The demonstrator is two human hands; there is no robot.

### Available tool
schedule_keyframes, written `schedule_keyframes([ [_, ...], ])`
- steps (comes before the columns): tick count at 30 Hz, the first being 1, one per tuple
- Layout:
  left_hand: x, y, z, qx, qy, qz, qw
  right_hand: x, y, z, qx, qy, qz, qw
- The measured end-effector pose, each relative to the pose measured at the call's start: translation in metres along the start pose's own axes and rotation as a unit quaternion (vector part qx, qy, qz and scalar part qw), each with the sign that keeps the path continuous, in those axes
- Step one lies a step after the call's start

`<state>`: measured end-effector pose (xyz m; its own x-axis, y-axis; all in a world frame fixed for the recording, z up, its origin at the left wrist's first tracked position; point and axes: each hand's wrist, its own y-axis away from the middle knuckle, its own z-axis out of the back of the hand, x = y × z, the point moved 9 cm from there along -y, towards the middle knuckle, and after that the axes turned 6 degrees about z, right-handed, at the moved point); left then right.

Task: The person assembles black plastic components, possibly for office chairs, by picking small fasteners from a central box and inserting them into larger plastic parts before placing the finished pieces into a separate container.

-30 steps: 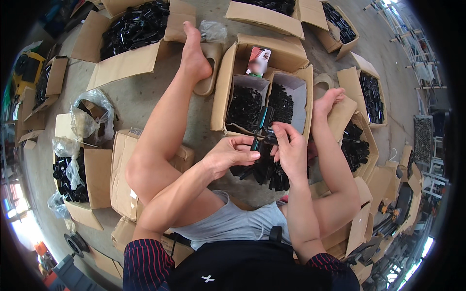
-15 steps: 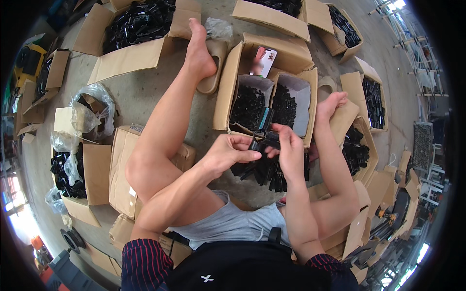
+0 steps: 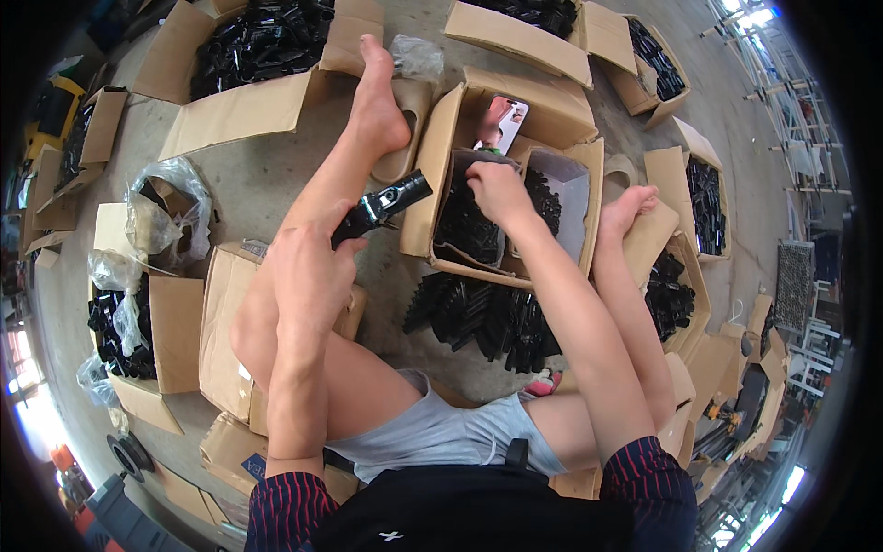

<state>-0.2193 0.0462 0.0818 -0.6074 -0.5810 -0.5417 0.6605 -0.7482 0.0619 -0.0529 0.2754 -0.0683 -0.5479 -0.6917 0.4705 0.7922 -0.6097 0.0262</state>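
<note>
I observe the left hand clamped around a black, elongated, cylindrical piece, located beside the left shin. Its long axis runs diagonally; the free end points up and right, toward the open brown cardboard box. The right hand is over small black parts; I cannot tell its grip.

Left hand now grips a black tool; right hand reaches over the box.
</note>
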Motion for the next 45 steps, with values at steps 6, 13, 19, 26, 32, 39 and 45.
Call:
schedule_keyframes([
  [6, -0.007, 0.003, -0.006, 0.032, 0.023, 0.012, 0.999, -0.014, -0.015, -0.056, 0.043, 0.162, -0.027, 0.986],
  [13, -0.008, 0.007, -0.021, 0.041, 0.053, -0.013, 0.998, -0.010, -0.019, -0.065, -0.016, 0.192, -0.017, 0.981],
  [19, -0.016, 0.006, -0.024, 0.051, 0.048, -0.021, 0.997, -0.007, -0.008, -0.050, -0.142, 0.193, 0.017, 0.971],
  [26, -0.018, 0.009, -0.022, 0.077, 0.058, -0.024, 0.995, -0.002, 0.023, 0.005, -0.168, -0.142, -0.145, 0.965],
  [32, -0.036, 0.020, -0.030, 0.037, 0.105, -0.099, 0.989, 0.027, 0.092, 0.090, -0.211, -0.355, -0.081, 0.907],
  [39, -0.051, 0.024, -0.055, 0.037, 0.036, -0.128, 0.990, 0.160, 0.104, 0.143, -0.188, -0.108, 0.166, 0.962],
  [45, -0.057, 0.028, -0.063, 0.028, 0.038, -0.127, 0.991, 0.170, 0.102, 0.114, -0.190, -0.040, 0.225, 0.955],
])
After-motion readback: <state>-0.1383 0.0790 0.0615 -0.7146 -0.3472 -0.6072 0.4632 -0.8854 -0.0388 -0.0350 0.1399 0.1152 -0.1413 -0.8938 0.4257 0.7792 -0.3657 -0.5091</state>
